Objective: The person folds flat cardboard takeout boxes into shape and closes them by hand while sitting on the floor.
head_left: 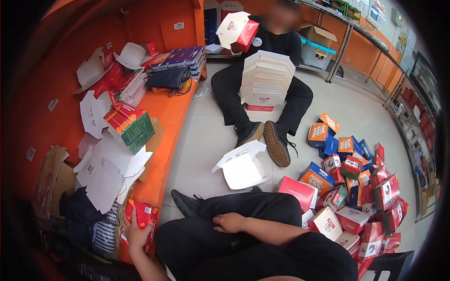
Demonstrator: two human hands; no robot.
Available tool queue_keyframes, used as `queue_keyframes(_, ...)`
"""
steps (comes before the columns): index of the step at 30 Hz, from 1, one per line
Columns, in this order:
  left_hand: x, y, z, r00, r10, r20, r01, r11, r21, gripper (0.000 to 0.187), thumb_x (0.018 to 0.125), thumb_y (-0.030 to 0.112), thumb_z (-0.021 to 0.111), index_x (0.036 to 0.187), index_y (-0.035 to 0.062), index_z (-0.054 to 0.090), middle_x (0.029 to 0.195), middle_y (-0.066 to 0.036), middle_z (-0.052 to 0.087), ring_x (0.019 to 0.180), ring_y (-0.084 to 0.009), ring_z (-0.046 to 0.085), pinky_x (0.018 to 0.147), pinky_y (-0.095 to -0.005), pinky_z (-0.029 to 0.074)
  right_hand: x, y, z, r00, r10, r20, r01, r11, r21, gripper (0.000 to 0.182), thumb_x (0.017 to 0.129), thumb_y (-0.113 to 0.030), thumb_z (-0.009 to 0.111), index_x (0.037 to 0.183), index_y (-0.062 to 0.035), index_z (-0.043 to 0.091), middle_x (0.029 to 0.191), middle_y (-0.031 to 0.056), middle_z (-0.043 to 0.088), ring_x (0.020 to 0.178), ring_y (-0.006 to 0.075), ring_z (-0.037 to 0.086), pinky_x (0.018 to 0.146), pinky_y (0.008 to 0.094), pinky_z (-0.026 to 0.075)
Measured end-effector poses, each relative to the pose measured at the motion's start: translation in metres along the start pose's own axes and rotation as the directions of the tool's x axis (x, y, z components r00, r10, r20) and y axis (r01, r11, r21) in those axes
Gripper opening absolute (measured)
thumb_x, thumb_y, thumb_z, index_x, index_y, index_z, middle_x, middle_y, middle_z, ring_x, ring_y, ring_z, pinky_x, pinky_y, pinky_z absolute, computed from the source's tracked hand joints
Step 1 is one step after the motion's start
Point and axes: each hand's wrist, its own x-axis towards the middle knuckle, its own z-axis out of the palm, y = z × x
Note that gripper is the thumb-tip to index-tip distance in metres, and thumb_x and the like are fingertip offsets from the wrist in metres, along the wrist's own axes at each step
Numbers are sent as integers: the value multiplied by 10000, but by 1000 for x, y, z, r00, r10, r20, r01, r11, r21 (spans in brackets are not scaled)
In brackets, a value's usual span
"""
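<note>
My left hand (136,230) is at the lower left, its fingers wrapped on a red carton (143,213) at the edge of the orange shelf. My right hand (229,222) rests on my black-trousered leg, its fingers loosely curled; what is under them is hidden. In front of my legs an open white box (243,171) lies on the floor. To my right is a heap of folded red, blue and orange boxes (351,218).
A person in black sits opposite, legs spread around a tall stack of nested white boxes (267,79), near a raised red-and-white box (236,32). The orange shelf (176,105) on the left holds cartons, books and a dark pouch. Metal tables stand at the right.
</note>
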Motion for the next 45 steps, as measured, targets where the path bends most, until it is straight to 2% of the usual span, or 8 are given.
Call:
queue_keyframes(8,-17,5,-16,991,-54,124,57,998,-19,1118,525,419,793,1427,292,146,1469,-219,35,1353,-399,53,1057,-568,124,-2,-4,-6,1000,7,5,-7,1000,22,324,868,-325,519,988,-24,527,950,163,590,899,343,589,774,433,473)
queue_keyframes(18,-27,28,-37,1000,-16,-18,16,1000,15,987,536,378,780,1388,257,295,1387,-204,248,1264,-405,261,1032,-517,215,1,-2,-6,1000,8,0,-8,1000,14,332,868,-332,517,992,-25,526,953,166,590,914,347,584,785,431,470)
queue_keyframes(26,-49,90,-49,893,448,50,-435,885,-167,966,526,406,794,1362,194,359,1374,-216,272,1240,-393,316,1002,-488,270,2,0,-2,995,-36,-92,48,989,138,331,865,-337,532,968,-23,534,913,152,598,854,338,588,759,415,471)
queue_keyframes(30,-53,133,-33,781,624,-32,-625,777,-76,920,531,423,779,1339,216,391,1377,-216,261,1244,-402,294,976,-556,254,17,15,-5,983,147,-106,20,489,872,394,910,-423,458,907,-44,568,778,71,597,756,182,597,655,284,466)
queue_keyframes(34,-41,159,-7,669,727,-155,-735,678,10,887,513,406,786,1303,238,419,1357,-208,281,1223,-399,307,958,-578,249,2,4,-33,952,301,-58,90,-95,991,670,906,-595,279,1310,-66,352,1163,85,531,987,178,544,820,336,442)
queue_keyframes(37,-32,174,-2,605,765,-220,-781,624,22,850,532,406,779,1293,271,424,1343,-194,300,1195,-386,344,931,-581,274,3,12,-30,947,282,-153,203,-158,966,680,907,-603,231,1310,-69,353,1280,76,456,1104,200,484,903,367,393)
queue_keyframes(41,-20,179,35,582,745,-326,-765,637,90,845,541,419,770,1297,285,417,1351,-197,297,1190,-397,347,941,-584,268,2,11,-42,794,484,-368,444,-48,895,627,934,-555,198,1315,-86,362,1262,82,472,1111,193,483,928,368,369)
queue_keyframes(45,-10,172,76,575,732,-365,-762,642,88,833,554,431,759,1299,292,413,1361,-201,296,1192,-406,345,955,-587,256,7,18,-36,758,511,-404,339,219,915,557,936,-422,403,1348,-57,321,1245,119,469,1134,178,450,946,324,356)
